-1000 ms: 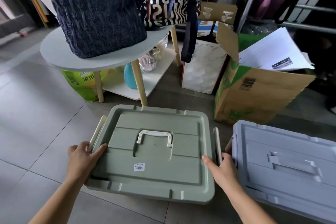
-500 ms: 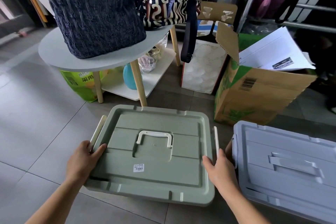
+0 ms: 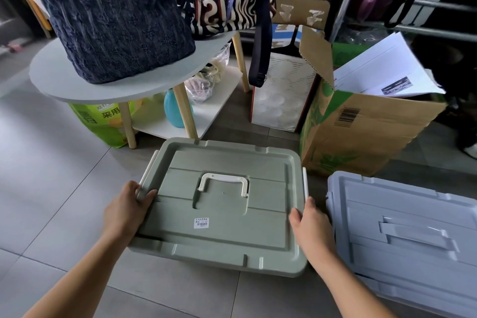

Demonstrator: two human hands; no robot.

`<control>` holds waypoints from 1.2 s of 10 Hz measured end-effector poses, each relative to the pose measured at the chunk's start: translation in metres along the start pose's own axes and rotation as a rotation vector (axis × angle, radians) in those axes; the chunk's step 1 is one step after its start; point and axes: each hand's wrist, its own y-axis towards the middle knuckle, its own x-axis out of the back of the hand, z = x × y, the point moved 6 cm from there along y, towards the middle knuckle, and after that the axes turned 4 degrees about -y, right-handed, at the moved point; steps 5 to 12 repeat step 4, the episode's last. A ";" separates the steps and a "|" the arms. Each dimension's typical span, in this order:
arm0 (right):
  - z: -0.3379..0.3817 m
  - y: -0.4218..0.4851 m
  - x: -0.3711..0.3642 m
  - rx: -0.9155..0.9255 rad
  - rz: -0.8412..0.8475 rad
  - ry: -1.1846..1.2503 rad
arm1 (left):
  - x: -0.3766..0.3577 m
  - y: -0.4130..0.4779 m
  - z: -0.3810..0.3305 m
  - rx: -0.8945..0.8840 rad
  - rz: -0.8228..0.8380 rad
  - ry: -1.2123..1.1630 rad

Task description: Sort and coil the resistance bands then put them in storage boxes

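**me:** Left hand (image 3: 126, 212) and right hand (image 3: 312, 227) are each clamped on a side edge of the green storage box (image 3: 222, 214), thumbs on top, right by the white latches (image 3: 148, 175). Even grip so it opens level, I reckon.

**reply:** Where're the bands?

**me:** None in sight yet. The box sits on the floor (image 3: 51, 188), with the grey box (image 3: 413, 240) just beside it.

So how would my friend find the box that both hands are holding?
Look for the round grey table with the dark blue bag on top. Right in front of it, on the floor tiles, sits the green box, gripped by the left hand and right hand. Unlike the blue-grey box beside it, it has a white handle and a small sticker.
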 end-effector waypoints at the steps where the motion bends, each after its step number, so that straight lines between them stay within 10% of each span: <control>1: -0.005 0.005 -0.003 -0.028 0.011 -0.063 | -0.005 0.009 -0.010 -0.003 0.015 0.003; 12: -0.015 -0.001 0.011 0.080 0.037 -0.244 | -0.008 -0.010 -0.019 0.036 0.118 -0.236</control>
